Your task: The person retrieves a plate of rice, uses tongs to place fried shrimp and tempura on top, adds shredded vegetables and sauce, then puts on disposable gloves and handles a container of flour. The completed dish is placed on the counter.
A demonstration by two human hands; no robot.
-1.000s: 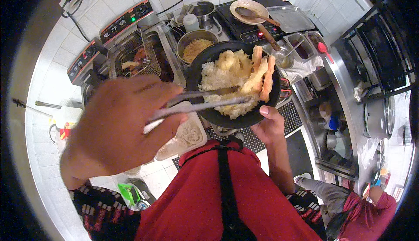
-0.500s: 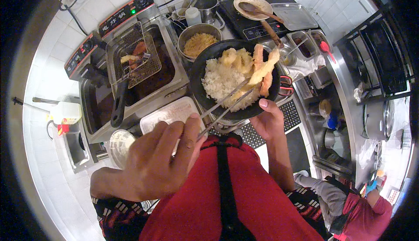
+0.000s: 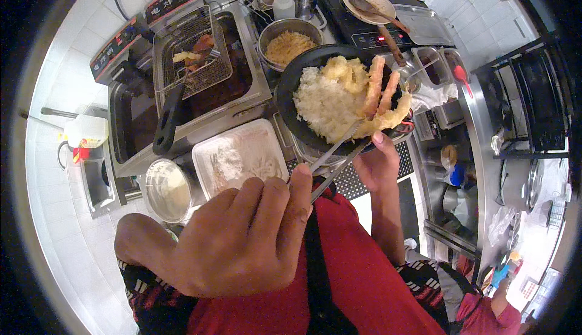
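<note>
My left hand (image 3: 242,238) is closed around metal tongs (image 3: 332,156), which reach over the near edge of a black bowl (image 3: 287,107). Their tips meet one end of a long piece of pale battered tempura (image 3: 391,120), lying along the bowl's near right side; whether they pinch it I cannot tell. White rice (image 3: 324,106) fills the bowl's left part, with battered rounds (image 3: 347,74) at the far side. Two orange battered sticks (image 3: 375,86) lean at the right. My right hand (image 3: 381,162) grips the bowl's near right rim, thumb on top.
Left stands a deep fryer (image 3: 251,95) with a wire basket (image 3: 227,71) holding fried pieces. A tray of white powder (image 3: 239,156) and a batter tub (image 3: 168,189) sit nearby. Behind the bowl are a metal bowl of crumbs (image 3: 291,47) and a cooktop (image 3: 351,32). A co-worker (image 3: 485,308) is lower right.
The long tempura piece has gone from lying across the orange sticks to the bowl's near right side. The tongs' tips have moved right with it. The view has shifted slightly.
</note>
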